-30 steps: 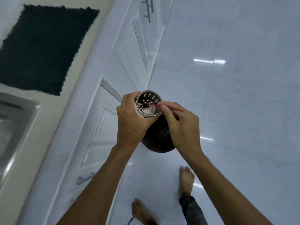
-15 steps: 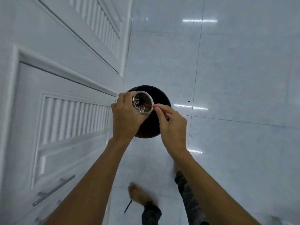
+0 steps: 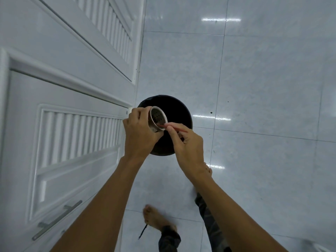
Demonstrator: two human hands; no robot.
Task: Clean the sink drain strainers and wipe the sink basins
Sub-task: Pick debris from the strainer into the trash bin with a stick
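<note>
At the centre of the frame, the left hand (image 3: pixel 139 135) is grasping a metal drain strainer (image 3: pixel 157 118), its grip wrapped around the cup wall, tilting the open mouth toward the right hand (image 3: pixel 187 145). That hand is pinching a thin red stick (image 3: pixel 172 126) between thumb and fingertips, the tip reaching the strainer's rim. Both are hovering directly above a black bin (image 3: pixel 181 113) standing on the tiled floor beside the white cabinet doors (image 3: pixel 72 135) at left. To do this well, I'd keep the mouth tipped over the bin so loosened debris is falling inside — and scrape gently along the perforations. Both forearms are extending forward, wrists bent inward, converging.
</note>
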